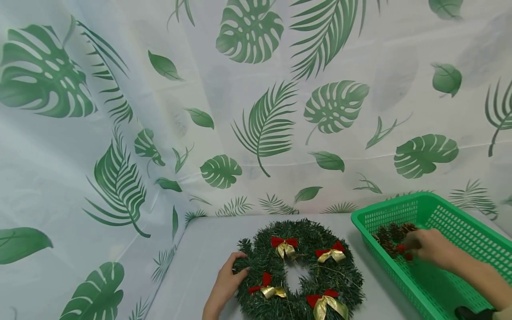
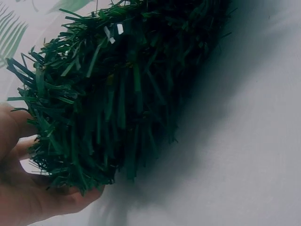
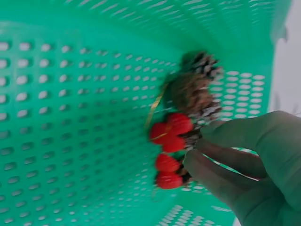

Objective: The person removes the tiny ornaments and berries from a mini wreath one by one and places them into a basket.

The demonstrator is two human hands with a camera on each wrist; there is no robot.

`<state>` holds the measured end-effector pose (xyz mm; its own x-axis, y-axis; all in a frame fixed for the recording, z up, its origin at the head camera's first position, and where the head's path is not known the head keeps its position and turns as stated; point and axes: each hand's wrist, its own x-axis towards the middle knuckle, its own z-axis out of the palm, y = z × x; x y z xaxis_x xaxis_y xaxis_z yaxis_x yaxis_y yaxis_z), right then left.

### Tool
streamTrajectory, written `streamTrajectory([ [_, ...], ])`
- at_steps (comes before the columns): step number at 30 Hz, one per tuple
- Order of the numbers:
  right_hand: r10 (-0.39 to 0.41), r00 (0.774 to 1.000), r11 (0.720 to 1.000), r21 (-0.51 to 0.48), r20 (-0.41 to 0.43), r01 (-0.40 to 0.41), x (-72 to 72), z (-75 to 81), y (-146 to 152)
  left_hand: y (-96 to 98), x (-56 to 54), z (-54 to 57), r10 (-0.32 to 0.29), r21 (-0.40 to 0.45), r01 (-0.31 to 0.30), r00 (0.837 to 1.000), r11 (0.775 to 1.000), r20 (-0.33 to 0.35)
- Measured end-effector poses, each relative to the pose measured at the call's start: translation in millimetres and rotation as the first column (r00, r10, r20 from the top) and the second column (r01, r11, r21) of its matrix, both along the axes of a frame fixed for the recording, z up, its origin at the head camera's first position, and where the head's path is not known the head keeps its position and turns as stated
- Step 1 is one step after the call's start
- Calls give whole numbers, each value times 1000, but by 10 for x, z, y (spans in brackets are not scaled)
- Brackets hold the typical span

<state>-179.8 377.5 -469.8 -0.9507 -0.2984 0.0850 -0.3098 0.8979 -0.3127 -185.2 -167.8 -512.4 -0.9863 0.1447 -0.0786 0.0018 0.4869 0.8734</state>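
Observation:
A green tinsel wreath [image 1: 348, 278] with red and gold bows [image 1: 285, 246] lies on the white table. My left hand [image 1: 227, 281] grips its left edge, thumb and fingers curled round the bristly garland; the left wrist view shows fingers [image 2: 77, 200] under it. Inside the green basket at the right, my right hand [image 1: 430, 249] reaches down with thumb and fingers apart. Its fingertips [image 3: 195, 162] are right beside brown pine cones [image 3: 190, 92] and shiny red ornaments [image 3: 171, 132], one with a gold thread. No object shows clearly between them.
The green perforated plastic basket [image 1: 400, 271] stands right of the wreath, its rim raised above the table. White cloth with green leaf prints [image 1: 264, 129] hangs behind and on the left. Bare white table [image 1: 200, 249] shows left of the wreath.

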Motion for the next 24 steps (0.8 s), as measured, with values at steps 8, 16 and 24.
streamTrajectory([
  [8,64,996,991,-110,-67,-71,214,247,-179,33,-39,77,-57,-126,43,993,991,-107],
  [16,98,983,979,-162,-158,-124,395,366,-402,100,-28,262,-54,-272,0,981,962,-189],
  [24,102,981,969,-207,-163,-136,450,404,-623,161,12,443,-47,-367,-36,975,929,-216],
])
